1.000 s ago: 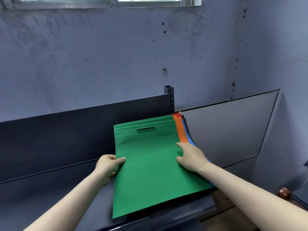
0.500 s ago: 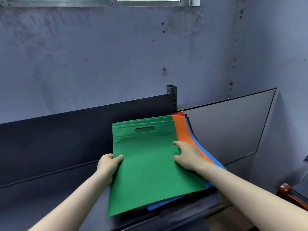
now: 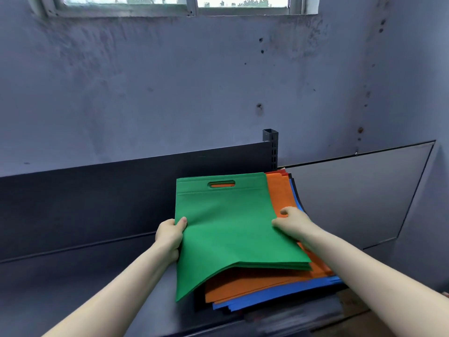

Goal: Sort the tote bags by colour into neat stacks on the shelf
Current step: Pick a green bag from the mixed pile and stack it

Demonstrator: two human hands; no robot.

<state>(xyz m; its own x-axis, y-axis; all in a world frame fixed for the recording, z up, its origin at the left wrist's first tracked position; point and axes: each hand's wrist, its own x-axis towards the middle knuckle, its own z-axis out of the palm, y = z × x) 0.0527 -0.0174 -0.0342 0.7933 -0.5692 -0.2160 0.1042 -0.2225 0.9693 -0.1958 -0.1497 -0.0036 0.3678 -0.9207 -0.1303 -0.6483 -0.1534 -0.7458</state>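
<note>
Green bags [image 3: 230, 227] pinched at left edge by left hand [image 3: 170, 235], right hand [image 3: 295, 221] curled round right edge; likely to peel one colour off orange bags [image 3: 279, 195].

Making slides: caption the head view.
Left hand and right hand grip green fabric tote bags above orange bags, blue bags.

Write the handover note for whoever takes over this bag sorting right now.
Left hand: grips the left edge of the green fabric tote bags.
Right hand: grips their right edge.
Things: green bundle raised at the front off the mixed pile; orange fabric bags beneath, blue fabric bags under those, all on the dark metal shelf.
Done: greens gathered; no sorted stack visible yet.
Left: set greens aside, then split orange, blue and the rest.
</note>
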